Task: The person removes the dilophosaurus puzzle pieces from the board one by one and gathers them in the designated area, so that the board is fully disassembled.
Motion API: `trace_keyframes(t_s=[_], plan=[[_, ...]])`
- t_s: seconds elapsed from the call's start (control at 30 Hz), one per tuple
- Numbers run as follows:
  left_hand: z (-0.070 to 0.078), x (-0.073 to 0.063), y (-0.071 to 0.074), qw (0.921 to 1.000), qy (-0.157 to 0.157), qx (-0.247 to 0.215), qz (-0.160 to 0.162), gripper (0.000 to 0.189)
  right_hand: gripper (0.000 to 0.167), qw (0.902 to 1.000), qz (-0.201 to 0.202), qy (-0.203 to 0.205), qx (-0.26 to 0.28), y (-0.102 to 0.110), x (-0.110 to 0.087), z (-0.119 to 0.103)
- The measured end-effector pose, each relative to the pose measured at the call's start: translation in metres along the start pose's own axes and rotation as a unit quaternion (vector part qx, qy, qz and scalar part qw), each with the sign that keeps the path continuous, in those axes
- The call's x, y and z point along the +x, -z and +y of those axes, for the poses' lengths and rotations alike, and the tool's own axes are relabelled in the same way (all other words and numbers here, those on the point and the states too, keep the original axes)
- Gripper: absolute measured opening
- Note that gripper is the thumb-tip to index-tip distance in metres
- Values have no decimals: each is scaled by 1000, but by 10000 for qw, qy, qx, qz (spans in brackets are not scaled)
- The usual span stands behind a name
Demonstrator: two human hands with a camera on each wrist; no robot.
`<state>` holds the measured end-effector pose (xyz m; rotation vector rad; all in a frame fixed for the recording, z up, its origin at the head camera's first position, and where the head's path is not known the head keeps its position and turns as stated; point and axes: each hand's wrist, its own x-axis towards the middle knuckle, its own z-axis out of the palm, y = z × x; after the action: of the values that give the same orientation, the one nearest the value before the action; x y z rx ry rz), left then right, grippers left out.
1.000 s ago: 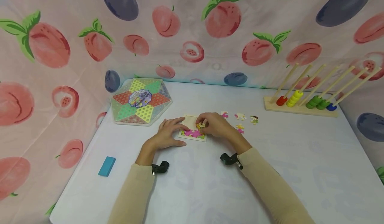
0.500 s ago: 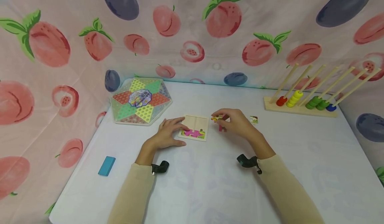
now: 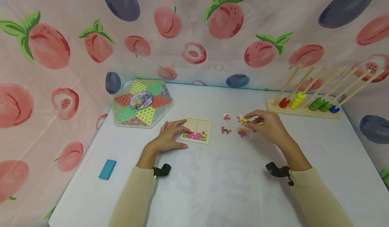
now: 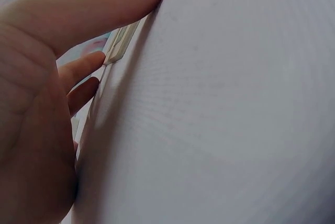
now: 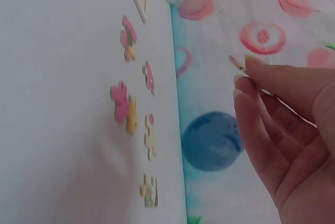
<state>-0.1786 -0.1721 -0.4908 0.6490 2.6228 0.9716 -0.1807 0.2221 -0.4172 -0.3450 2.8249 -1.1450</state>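
In the head view my left hand [image 3: 168, 136] rests on the left side of a small wooden puzzle tray [image 3: 204, 124], fingers spread and thumb near its front edge. Pink and green pieces [image 3: 195, 135] fill the tray's front row; bare wood shows behind them. Away to the right, my right hand [image 3: 267, 125] pinches a thin puzzle piece [image 5: 238, 63] between thumb and fingers, raised above the table. Below and beside it lie several loose pieces, among them a pink and yellow piece [image 5: 124, 106] and a pink piece [image 3: 226, 117]. The left wrist view shows mostly the thumb [image 4: 104, 12].
A hexagonal Chinese checkers board [image 3: 141, 100] lies at the back left. A blue block [image 3: 107, 169] is at the front left. The wooden peg stand [image 3: 304, 111] with coloured beads stands at the back right, before a fruit-print curtain [image 3: 218, 61].
My right hand has moved from the tray to the right, over the loose pieces, carrying the puzzle piece. The left hand has stayed on the tray.
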Motion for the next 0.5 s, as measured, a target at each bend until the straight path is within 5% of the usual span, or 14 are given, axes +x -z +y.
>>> trace_keyframes(t_s=[0.17,0.5], plan=[[-1,0,0,10000,-7,4,0,52,28,10000,-2,-74,14,11,-14,14],[-2,0,-2,9999,-88,33,50,51,31,9950,-223,-893,400,9,-28,47]])
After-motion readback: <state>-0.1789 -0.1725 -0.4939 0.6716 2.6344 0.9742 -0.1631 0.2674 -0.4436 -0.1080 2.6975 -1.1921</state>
